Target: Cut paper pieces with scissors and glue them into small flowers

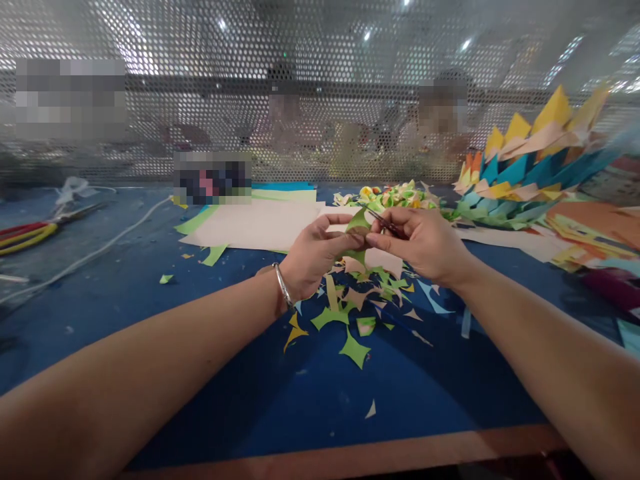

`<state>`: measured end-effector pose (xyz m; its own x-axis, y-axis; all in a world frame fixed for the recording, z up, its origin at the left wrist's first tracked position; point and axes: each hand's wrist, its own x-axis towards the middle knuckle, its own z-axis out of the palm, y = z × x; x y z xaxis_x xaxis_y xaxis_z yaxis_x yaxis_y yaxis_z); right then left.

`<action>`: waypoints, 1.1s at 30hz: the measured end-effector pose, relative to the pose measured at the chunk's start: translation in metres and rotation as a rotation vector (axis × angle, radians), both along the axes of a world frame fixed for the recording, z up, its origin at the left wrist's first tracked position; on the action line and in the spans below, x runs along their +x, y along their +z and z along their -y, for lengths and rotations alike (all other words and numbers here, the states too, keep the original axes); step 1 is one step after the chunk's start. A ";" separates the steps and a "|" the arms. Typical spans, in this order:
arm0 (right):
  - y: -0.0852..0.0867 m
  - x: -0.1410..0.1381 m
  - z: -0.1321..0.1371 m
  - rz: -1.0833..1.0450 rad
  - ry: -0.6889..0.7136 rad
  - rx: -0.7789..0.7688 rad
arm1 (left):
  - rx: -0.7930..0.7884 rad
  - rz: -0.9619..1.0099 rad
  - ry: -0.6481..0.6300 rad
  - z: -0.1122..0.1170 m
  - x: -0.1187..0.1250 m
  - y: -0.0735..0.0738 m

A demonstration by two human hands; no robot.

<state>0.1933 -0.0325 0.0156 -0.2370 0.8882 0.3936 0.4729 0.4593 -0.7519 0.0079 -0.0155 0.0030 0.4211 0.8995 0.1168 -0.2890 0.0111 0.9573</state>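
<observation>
My left hand [320, 250], with a silver bangle at the wrist, pinches a piece of green paper [358, 223] between thumb and fingers. My right hand [417, 240] is closed around a slim dark metal tool [387, 223], whose tip points up and left at the paper. Whether it is tweezers or small scissors is hard to make out. The right thumb and forefinger meet at the paper's edge, close to the left fingertips. Beneath both hands lie green paper scraps [355, 350] with curved cut edges, among pink, yellow and blue offcuts.
White paper sheets [250, 223] lie behind my left hand. A pile of small paper flowers [395, 197] sits at the back. Pointed folded-paper shapes [525, 173] are stacked at right. Red-and-yellow-handled pliers [30, 237] and a white cord [100, 250] lie left. A perforated screen [320, 120] stands behind the blue table [225, 407].
</observation>
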 end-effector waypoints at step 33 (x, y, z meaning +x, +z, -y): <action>0.003 0.004 0.000 0.000 0.045 -0.226 | 0.058 0.032 0.157 -0.002 -0.001 -0.001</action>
